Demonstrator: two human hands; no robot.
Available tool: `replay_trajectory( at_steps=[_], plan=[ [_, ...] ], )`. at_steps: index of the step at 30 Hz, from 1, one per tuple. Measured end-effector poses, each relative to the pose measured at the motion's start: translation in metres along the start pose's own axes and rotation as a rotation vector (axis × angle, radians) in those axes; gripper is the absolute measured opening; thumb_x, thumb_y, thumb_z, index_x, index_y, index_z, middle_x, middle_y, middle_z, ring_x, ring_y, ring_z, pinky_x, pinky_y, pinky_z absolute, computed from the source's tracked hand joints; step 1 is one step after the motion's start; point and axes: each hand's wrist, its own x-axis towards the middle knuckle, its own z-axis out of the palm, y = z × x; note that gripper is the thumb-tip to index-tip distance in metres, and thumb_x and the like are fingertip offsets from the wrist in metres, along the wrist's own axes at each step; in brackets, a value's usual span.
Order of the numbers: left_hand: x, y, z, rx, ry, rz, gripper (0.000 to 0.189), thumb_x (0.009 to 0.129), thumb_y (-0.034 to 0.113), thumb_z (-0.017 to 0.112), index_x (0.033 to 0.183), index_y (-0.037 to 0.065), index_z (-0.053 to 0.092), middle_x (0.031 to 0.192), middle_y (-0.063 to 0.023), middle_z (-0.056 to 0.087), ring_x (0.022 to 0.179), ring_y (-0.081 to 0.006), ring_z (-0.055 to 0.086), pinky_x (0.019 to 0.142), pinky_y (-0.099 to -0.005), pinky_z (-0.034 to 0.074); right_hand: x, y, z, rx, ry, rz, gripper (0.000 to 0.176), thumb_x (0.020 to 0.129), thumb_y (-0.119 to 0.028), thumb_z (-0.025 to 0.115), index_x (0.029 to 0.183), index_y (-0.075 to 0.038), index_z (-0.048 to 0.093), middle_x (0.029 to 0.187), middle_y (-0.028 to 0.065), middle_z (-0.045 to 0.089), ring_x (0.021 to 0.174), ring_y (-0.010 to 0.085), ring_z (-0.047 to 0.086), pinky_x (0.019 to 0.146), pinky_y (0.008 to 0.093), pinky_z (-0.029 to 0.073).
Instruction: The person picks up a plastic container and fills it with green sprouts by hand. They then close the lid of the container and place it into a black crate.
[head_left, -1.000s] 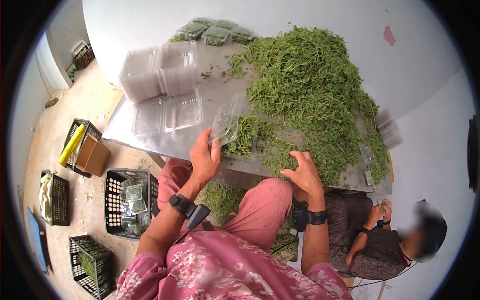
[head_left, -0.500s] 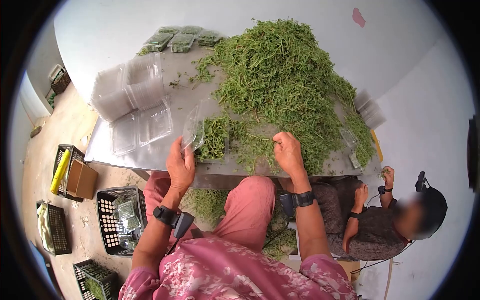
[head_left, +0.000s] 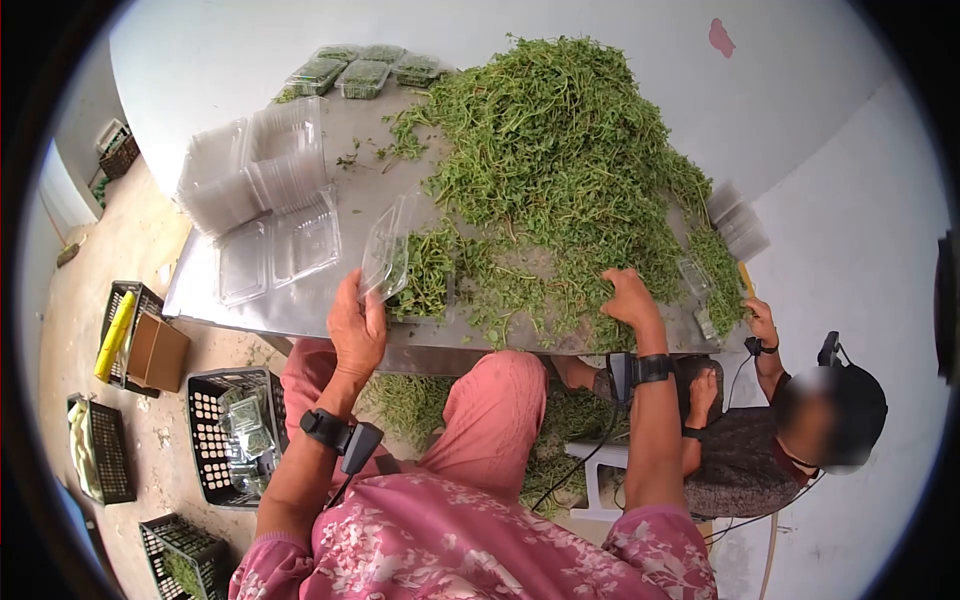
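My left hand (head_left: 357,325) grips the raised lid of a clear plastic clamshell box (head_left: 386,262), thumb and fingers pinching its edge. Leafy green stems (head_left: 426,275) lie in the box's base near the front edge of the metal table. My right hand (head_left: 634,303) is at the lower right of a large heap of the same greens (head_left: 560,150). Its fingers are curled against the loose stems; what they hold, if anything, is hidden.
Nested empty clamshells (head_left: 250,165) stand on the left of the table (head_left: 375,215), with filled boxes (head_left: 362,80) behind. A co-worker (head_left: 760,440) sits at the right, one hand at the table's edge. Black crates (head_left: 205,440) sit on the floor at left.
My right hand has moved right, away from the box and across the loose greens. My left hand still holds the lid. The co-worker's raised hand has moved up to the table's edge.
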Motion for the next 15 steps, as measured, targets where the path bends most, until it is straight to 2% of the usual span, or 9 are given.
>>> replay_trajectory(
  at_steps=[1, 4, 7, 10, 13, 15],
  plan=[
    [0.0, 0.002, -0.001, 0.002, -0.003, -0.005, 0.034, 0.091, 0.013, 0.055, 0.121, -0.003, 0.054, 0.098, -0.023, 0.062, 0.087, -0.0405, 0.062, 0.078, -0.0428, 0.05, 0.005, 0.003, 0.001, -0.004, -0.004, -0.002, 0.046, 0.066, -0.006, 0.079, 0.109, -0.004, 0.062, 0.122, 0.0193, 0.054, 0.105, 0.0393, 0.057, 0.085, 0.0493, 0.049],
    [0.001, 0.002, -0.001, 0.005, 0.015, 0.018, 0.034, 0.09, 0.013, 0.054, 0.121, -0.003, 0.053, 0.099, -0.0232, 0.062, 0.088, -0.0406, 0.062, 0.078, -0.0428, 0.05, 0.018, 0.01, -0.005, 0.071, 0.004, -0.018, 0.029, 0.066, -0.003, 0.077, 0.091, -0.002, 0.062, 0.102, 0.0164, 0.063, 0.088, 0.033, 0.063, 0.074, 0.0441, 0.051],
    [0.0, -0.001, 0.001, -0.003, 0.013, 0.023, 0.034, 0.09, 0.013, 0.054, 0.121, -0.003, 0.053, 0.1, -0.0231, 0.062, 0.088, -0.0405, 0.062, 0.078, -0.0428, 0.05, 0.021, 0.015, -0.001, 0.193, 0.168, -0.105, 0.02, 0.068, -0.002, 0.074, 0.082, -0.001, 0.06, 0.078, 0.011, 0.064, 0.071, 0.0254, 0.063, 0.065, 0.0386, 0.05],
    [0.0, -0.001, 0.0, -0.003, 0.003, 0.017, 0.034, 0.09, 0.014, 0.054, 0.12, -0.003, 0.053, 0.101, -0.023, 0.062, 0.089, -0.0405, 0.062, 0.078, -0.0429, 0.05, 0.014, 0.001, -0.01, 0.24, 0.257, -0.106, 0.019, 0.071, -0.004, 0.073, 0.082, 0.0, 0.058, 0.069, 0.007, 0.062, 0.064, 0.021, 0.061, 0.062, 0.0342, 0.05],
    [0.001, -0.001, 0.001, 0.011, 0.017, 0.043, 0.034, 0.09, 0.014, 0.054, 0.12, -0.003, 0.053, 0.101, -0.0229, 0.062, 0.089, -0.0407, 0.062, 0.078, -0.0431, 0.05, 0.006, -0.012, -0.016, 0.26, 0.114, -0.074, 0.021, 0.072, -0.005, 0.072, 0.088, 0.001, 0.061, 0.08, 0.0158, 0.065, 0.076, 0.0271, 0.066, 0.069, 0.0391, 0.051],
    [0.0, -0.002, 0.001, 0.018, 0.022, 0.05, 0.035, 0.09, 0.015, 0.055, 0.12, -0.002, 0.053, 0.102, -0.0229, 0.062, 0.089, -0.0409, 0.062, 0.079, -0.0432, 0.05, 0.005, -0.013, -0.009, 0.254, 0.103, -0.144, 0.034, 0.074, -0.013, 0.075, 0.104, -0.003, 0.062, 0.093, 0.0172, 0.066, 0.089, 0.0301, 0.066, 0.075, 0.0404, 0.052]
  ],
)
